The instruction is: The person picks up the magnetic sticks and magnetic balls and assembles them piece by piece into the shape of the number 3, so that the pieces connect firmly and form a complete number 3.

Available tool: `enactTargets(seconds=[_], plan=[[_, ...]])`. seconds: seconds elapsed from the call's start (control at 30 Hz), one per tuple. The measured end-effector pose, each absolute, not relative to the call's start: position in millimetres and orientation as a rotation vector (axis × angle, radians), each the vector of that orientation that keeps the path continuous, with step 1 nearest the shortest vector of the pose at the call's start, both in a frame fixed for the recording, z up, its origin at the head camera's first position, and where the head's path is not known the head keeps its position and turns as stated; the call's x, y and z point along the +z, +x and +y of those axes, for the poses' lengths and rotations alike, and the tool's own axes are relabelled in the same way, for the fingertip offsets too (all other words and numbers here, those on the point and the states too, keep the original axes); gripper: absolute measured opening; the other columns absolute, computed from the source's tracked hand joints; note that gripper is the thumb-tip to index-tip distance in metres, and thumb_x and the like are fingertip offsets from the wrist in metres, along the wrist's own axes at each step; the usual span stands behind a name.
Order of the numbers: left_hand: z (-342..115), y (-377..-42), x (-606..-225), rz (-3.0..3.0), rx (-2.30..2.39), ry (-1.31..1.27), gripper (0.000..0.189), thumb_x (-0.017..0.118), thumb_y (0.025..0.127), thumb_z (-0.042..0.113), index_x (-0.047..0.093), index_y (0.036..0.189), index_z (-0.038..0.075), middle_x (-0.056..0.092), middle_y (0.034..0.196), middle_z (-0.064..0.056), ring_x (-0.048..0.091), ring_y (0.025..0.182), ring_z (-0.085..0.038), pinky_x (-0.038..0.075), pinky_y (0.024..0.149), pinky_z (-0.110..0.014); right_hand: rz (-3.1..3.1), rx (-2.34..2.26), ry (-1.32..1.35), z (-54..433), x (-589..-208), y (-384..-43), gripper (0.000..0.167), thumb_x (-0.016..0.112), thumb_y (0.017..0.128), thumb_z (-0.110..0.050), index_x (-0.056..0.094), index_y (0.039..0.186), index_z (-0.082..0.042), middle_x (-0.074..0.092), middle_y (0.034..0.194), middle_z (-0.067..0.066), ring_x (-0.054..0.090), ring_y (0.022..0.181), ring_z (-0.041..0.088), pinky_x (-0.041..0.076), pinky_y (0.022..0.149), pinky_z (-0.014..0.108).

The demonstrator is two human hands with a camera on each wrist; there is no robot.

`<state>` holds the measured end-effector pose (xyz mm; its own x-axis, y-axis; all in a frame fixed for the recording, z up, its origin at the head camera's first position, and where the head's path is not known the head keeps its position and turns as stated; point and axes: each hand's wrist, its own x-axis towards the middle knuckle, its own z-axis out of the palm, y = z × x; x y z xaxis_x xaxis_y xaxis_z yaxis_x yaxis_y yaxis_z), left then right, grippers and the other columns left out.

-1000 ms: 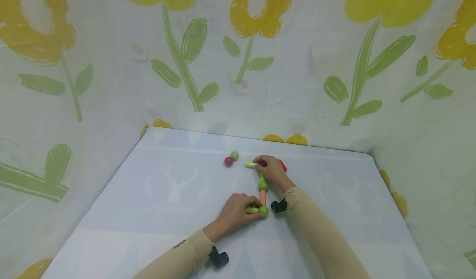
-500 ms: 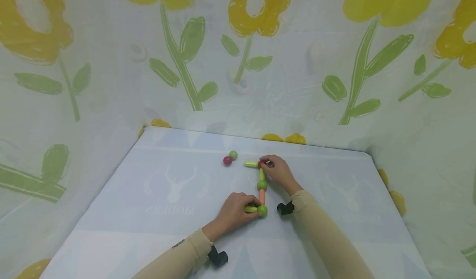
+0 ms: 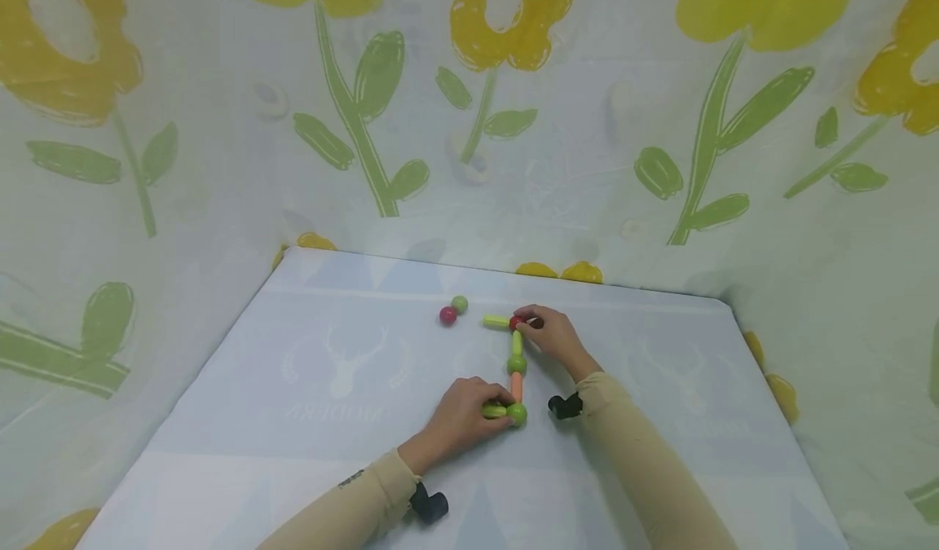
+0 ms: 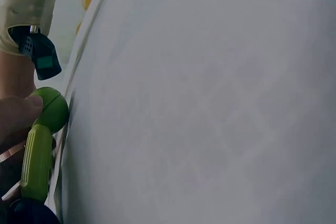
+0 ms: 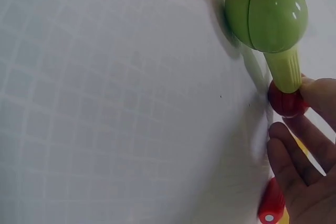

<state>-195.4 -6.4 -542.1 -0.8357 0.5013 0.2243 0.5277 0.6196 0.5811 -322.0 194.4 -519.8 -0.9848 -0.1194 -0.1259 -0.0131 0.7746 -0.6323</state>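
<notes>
My left hand (image 3: 464, 415) grips a green ball (image 3: 517, 415) and the yellow-green rod (image 3: 494, 411) joined to it. A dark blue ball (image 4: 32, 212) on that rod's other end shows in the left wrist view. From the green ball an orange rod (image 3: 517, 387) runs to a second green ball (image 5: 270, 17). Another yellow-green rod (image 5: 285, 71) links this one to a red ball (image 5: 286, 103). My right hand (image 3: 552, 334) pinches the red ball between thumb and fingers. A further yellow-green rod (image 3: 495, 321) points left from the red ball.
A loose dark red ball (image 3: 448, 315) and a pale green ball (image 3: 460, 304) lie side by side left of the chain. Beyond the right fingers lies a red rod (image 5: 271, 203). A flowered cloth (image 3: 557, 167) hangs behind the white table (image 3: 279, 420).
My right hand has shifted slightly right, its fingers now at the red ball's right side, so more of the ball shows. The red rod has gone out of sight behind it. The left hand stays put.
</notes>
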Motion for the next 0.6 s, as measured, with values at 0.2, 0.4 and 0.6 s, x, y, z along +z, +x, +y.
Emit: enactTargets(seconds=[0.2,0.4,0.6], plan=[[-11,-200,-536,-2.813,-1.042,-0.81,0.023,0.071,0.086,0.041,0.076,0.104,0.027,0.073,0.095,0.016,0.061,0.087,-0.004,0.048,0.082,-0.026,2.81,-0.997,-0.099,194,-520,-323,0.028,0.065,0.094,-0.031,0.066,0.122,-0.025,0.067,0.119,0.0,0.06,0.107,0.02,0.052,0.085,0.035],[-31,-216,-541,-2.814,-1.1,-0.527,0.024,0.069,0.088,0.04,0.075,0.104,0.024,0.073,0.098,0.013,0.062,0.092,-0.008,0.05,0.083,-0.031,2.782,-1.034,-0.085,195,-522,-323,0.028,0.065,0.094,-0.032,0.066,0.122,-0.026,0.066,0.119,-0.002,0.058,0.108,0.021,0.052,0.091,0.037],[-51,-232,-548,-2.77,-1.057,-0.347,0.026,0.072,0.087,0.038,0.073,0.106,0.021,0.073,0.101,0.009,0.064,0.094,-0.013,0.05,0.085,-0.034,2.772,-1.045,-0.083,196,-523,-325,0.029,0.065,0.094,-0.031,0.066,0.122,-0.025,0.066,0.119,-0.001,0.058,0.107,0.021,0.052,0.088,0.036]])
